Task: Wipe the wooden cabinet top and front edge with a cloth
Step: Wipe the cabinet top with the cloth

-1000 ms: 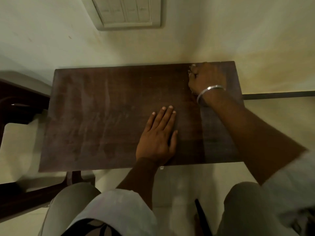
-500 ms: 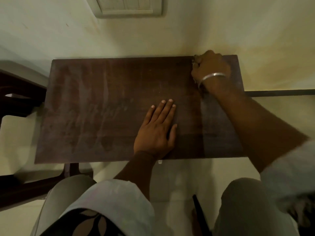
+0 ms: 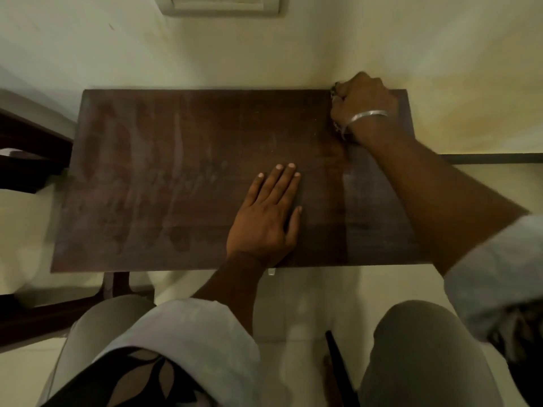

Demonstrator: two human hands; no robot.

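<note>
L hand (image 3: 266, 218) lies flat, fingers straight, on cabinet top (image 3: 164, 177) nr front edge. R hand (image 3: 363, 104), w/ 1 bangle (image 3: 368, 115), fisted at far R corner by wall (image 3: 293, 54), prob. gripping dark cloth (image 3: 335, 92), mostly hidden.

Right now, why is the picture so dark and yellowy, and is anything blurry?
Head view: the light is dim and yellowish, warmest on the wall at right. Head view: pale streaks on the cabinet top catch it, and the bangle glints. Head view: the right sleeve at the edge is smeared, and the cloth gripped by the right hand is mostly lost in shadow.
</note>
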